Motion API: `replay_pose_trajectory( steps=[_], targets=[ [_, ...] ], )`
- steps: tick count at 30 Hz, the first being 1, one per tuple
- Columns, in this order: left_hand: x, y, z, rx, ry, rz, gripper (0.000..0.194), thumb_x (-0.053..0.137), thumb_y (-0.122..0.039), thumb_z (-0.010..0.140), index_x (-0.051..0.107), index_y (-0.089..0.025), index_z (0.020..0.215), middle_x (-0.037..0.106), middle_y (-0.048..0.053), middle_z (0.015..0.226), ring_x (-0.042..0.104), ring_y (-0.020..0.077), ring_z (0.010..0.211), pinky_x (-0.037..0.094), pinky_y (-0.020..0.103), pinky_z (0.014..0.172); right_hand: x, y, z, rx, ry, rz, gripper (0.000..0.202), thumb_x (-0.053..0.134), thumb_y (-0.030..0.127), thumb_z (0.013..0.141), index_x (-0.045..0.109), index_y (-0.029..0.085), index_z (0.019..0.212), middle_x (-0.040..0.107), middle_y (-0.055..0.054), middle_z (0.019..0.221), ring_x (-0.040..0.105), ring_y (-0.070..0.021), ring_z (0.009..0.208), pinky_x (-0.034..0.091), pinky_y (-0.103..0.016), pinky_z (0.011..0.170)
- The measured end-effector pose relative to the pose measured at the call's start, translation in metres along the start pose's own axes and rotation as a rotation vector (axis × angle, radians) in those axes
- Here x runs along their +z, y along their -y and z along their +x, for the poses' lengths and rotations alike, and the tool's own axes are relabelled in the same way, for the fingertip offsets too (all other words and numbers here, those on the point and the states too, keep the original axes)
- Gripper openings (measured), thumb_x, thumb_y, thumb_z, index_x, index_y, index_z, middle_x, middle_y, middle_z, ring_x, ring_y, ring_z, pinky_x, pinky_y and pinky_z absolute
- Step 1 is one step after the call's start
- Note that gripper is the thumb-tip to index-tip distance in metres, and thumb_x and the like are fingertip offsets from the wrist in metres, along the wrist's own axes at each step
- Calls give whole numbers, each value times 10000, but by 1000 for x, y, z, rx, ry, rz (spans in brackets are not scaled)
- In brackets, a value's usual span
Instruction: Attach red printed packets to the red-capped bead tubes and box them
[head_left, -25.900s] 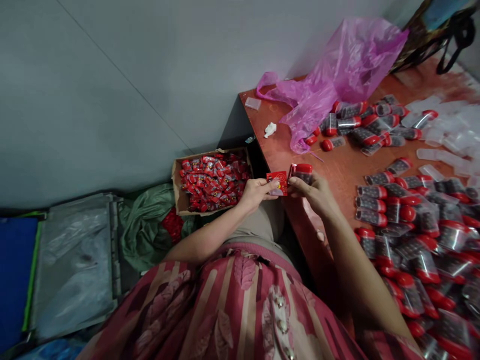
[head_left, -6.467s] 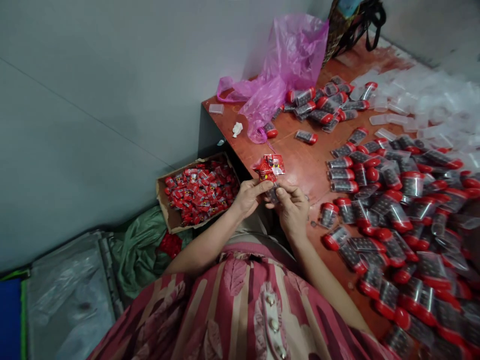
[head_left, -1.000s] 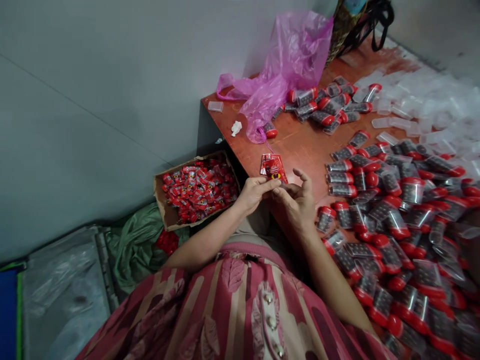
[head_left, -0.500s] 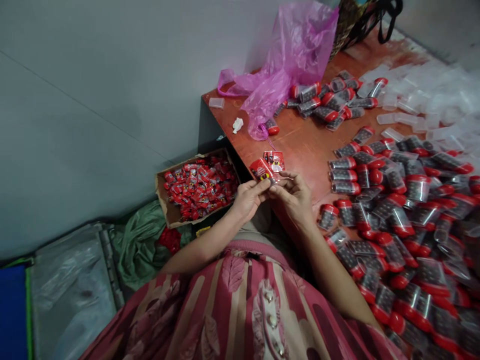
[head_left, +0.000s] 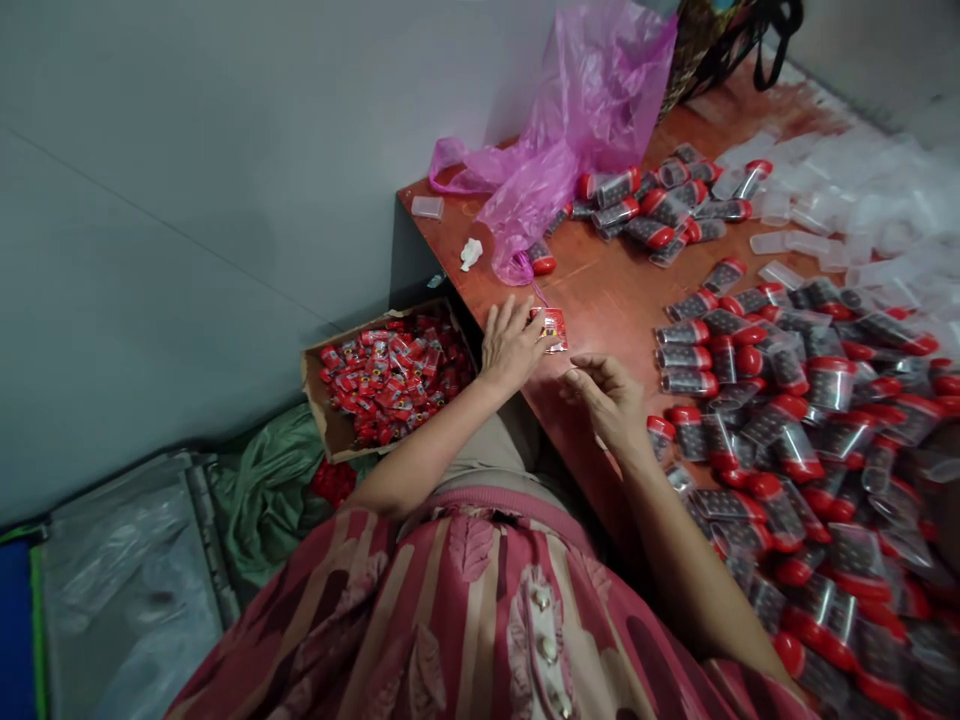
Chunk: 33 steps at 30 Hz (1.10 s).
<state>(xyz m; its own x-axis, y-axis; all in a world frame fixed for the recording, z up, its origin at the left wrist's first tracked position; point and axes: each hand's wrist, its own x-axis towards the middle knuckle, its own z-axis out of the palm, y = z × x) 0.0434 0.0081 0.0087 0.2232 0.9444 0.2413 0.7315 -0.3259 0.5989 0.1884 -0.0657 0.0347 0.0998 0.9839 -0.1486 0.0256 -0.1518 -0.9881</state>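
Note:
My left hand (head_left: 514,345) is open, palm down over the table edge with its fingers spread. Its fingertips reach a small red printed plastic packet (head_left: 553,330) lying on the orange-red table (head_left: 600,290), and they cover part of it. Just right of the packet, my right hand (head_left: 611,398) is closed, thumb and forefinger drawn together in a pinch. Whatever is between those fingertips is too small to make out. Left of my left hand, a cardboard box (head_left: 313,400) holds many small red pieces (head_left: 394,375).
Clear tubes with red caps and dark dotted contents (head_left: 817,380) are heaped on the right. Behind them lie clear empty sleeves (head_left: 862,190). A pink plastic bag (head_left: 585,100) sits at the back, near a crumpled white scrap (head_left: 471,254). Green cloth (head_left: 262,490) lies below the box.
Both hands were together on a red printed piece, which no longer shows between them. My left hand has opened and moved onto the packet on the table; my right hand has shifted right.

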Motion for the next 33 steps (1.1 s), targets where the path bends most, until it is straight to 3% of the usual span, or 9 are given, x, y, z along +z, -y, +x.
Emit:
replay_pose_trajectory(
  steps=[5, 10, 14, 18, 22, 25, 28, 30, 33],
  targets=[
    [18, 10, 9, 32, -17, 148, 266, 536, -303, 875, 675, -249, 1095, 545, 60, 1343, 380, 286, 1339, 226, 542, 1120, -6, -9, 12, -28, -7, -61, 300, 681, 434, 760, 601, 198, 928, 642, 4, 784, 600, -118, 618, 513, -278, 616],
    [19, 7, 4, 98, -127, 83, 225, 512, -288, 888, 704, -229, 988, 568, 39, 1317, 399, 285, 1327, 236, 536, 1121, -6, -11, 43, -131, -164, -130, 380, 712, 445, 716, 586, 203, 980, 656, -35, 948, 622, -164, 871, 502, -328, 800],
    [8, -3, -7, 135, -171, -114, 230, 522, -290, 886, 686, -222, 1032, 565, 63, 1318, 384, 256, 1342, 254, 517, 1125, 3, 1, 59, -33, -98, 63, 472, 753, 383, 659, 533, 208, 1039, 633, 35, 741, 599, -122, 651, 488, -268, 642],
    [-8, -6, -19, -167, -113, -652, 402, 627, -418, 803, 641, -188, 1132, 623, 105, 1227, 576, 238, 1143, 453, 424, 997, 10, 15, 59, 37, -48, 160, 474, 773, 324, 613, 539, 199, 1005, 554, 93, 572, 511, -82, 495, 410, -213, 515],
    [-21, -2, -22, -566, 117, -1191, 374, 717, -484, 672, 699, -126, 779, 676, 38, 742, 636, 129, 667, 571, 327, 733, 8, 24, 71, 49, 183, 31, 413, 770, 373, 613, 583, 182, 928, 603, 54, 598, 535, -98, 509, 424, -231, 515],
    [-27, 0, -21, -690, 99, -1328, 347, 799, -417, 567, 689, -103, 666, 636, 25, 636, 590, 93, 576, 560, 264, 643, 2, 31, 103, -157, 204, -296, 201, 666, 348, 746, 636, 181, 854, 681, -16, 745, 612, -150, 668, 471, -274, 600],
    [-30, 2, -20, -787, 74, -1394, 326, 828, -356, 522, 698, -94, 666, 663, 53, 663, 602, 107, 593, 540, 240, 590, 0, 39, 151, -444, 168, -588, 200, 676, 144, 715, 671, 190, 910, 687, -54, 1117, 584, -202, 1061, 467, -279, 795],
    [-32, 4, -20, -864, 48, -1440, 307, 833, -322, 510, 691, -89, 651, 667, 62, 658, 598, 109, 579, 525, 235, 561, 3, 42, 183, -510, 299, -670, 295, 655, 32, 686, 675, 174, 944, 623, -41, 1268, 483, -190, 1234, 426, -252, 883],
    [-34, 7, -19, -961, -16, -1512, 267, 822, -266, 530, 675, -82, 656, 671, 70, 662, 607, 117, 570, 513, 239, 543, 10, 44, 218, -493, 441, -695, 314, 622, -35, 667, 677, 161, 907, 662, -12, 1209, 491, -156, 1244, 409, -236, 909]
  ],
)
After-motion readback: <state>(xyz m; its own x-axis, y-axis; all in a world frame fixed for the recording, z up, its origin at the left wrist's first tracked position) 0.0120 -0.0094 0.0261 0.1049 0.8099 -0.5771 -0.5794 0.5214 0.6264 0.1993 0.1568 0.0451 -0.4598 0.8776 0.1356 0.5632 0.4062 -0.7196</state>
